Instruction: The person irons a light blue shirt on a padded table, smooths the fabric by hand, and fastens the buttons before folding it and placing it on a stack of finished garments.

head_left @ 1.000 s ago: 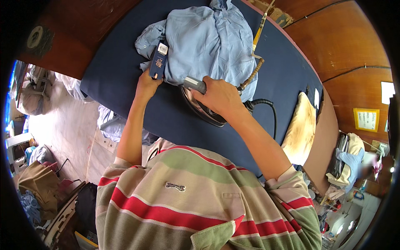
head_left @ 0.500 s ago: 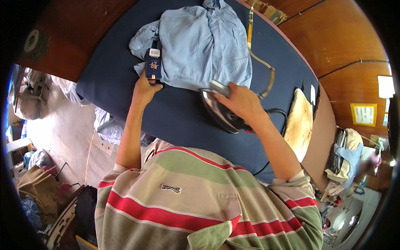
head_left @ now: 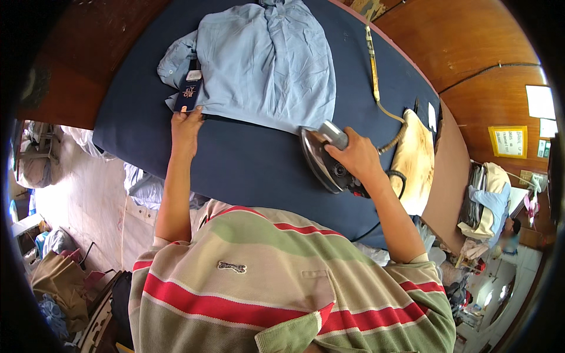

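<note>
A light blue shirt [head_left: 265, 70] lies spread on the dark blue padded ironing surface, with some creases in its right half. My left hand [head_left: 185, 132] is closed on the shirt's near left corner, beside the lower end of a dark blue hang tag [head_left: 188, 94]. To the left of the tag lies a cuffed sleeve [head_left: 176, 62]. Wrapped round the grey handle of an iron, my right hand [head_left: 360, 157] keeps it at the shirt's near right hem. The iron's soleplate [head_left: 315, 159] overlaps the hem's edge at its tip; most of it sits over the bare dark cloth.
A hose with a yellowish section [head_left: 373, 65] runs along the far right of the dark blue surface [head_left: 247, 165]. A scorched cream pad [head_left: 415, 162] lies at right, near the iron's black cord [head_left: 368, 233]. Wooden panels [head_left: 465, 35] rise beyond. Folded clothes [head_left: 491, 203] hang farther right.
The iron has moved right along the hem with my right hand. My left hand stays by the tag at the shirt's corner. The whole view has shifted a little.
</note>
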Demonstrator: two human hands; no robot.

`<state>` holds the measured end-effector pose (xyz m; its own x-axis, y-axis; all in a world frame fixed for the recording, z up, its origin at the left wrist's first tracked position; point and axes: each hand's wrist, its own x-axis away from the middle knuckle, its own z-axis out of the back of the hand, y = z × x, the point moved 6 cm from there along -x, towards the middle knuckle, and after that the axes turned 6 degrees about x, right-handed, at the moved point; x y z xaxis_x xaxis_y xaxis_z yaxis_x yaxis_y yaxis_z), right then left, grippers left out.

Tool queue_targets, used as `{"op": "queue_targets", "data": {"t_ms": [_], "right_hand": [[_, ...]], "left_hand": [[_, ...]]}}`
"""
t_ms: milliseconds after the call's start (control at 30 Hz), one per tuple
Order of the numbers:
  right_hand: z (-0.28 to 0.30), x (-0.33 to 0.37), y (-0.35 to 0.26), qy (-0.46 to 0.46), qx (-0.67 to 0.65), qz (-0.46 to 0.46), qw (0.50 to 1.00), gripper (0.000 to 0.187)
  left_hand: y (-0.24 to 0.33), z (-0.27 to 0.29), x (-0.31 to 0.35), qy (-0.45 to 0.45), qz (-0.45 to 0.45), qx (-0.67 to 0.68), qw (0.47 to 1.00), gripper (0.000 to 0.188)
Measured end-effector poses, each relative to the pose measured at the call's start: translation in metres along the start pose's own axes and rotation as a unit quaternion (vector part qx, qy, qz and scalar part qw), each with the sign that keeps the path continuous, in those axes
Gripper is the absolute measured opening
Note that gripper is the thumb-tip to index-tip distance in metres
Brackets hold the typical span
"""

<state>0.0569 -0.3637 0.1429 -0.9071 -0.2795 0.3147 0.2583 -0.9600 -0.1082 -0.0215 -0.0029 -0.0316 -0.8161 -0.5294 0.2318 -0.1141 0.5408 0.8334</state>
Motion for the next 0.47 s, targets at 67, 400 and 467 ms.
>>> {"op": "queue_targets", "data": {"t_ms": [67,400,467], "right_hand": [[-0.001,0.003,0.035,0.022,-0.047,-0.016,0.999,0.061],[0.036,0.035,0.26,0.15,-0.151,-0.165,0.963,0.037],[0.037,0.026,0.293,0.154,-0.166,-0.19,0.955,0.033]], "left_hand": [[0.005,-0.014,0.008,-0.076,0.049,0.203,0.975,0.023],[0.012,0.006,0.024,0.156,0.053,0.491,0.855,0.087],[0.004,0.005,0.031,0.132,0.046,0.419,0.897,0.091]]}}
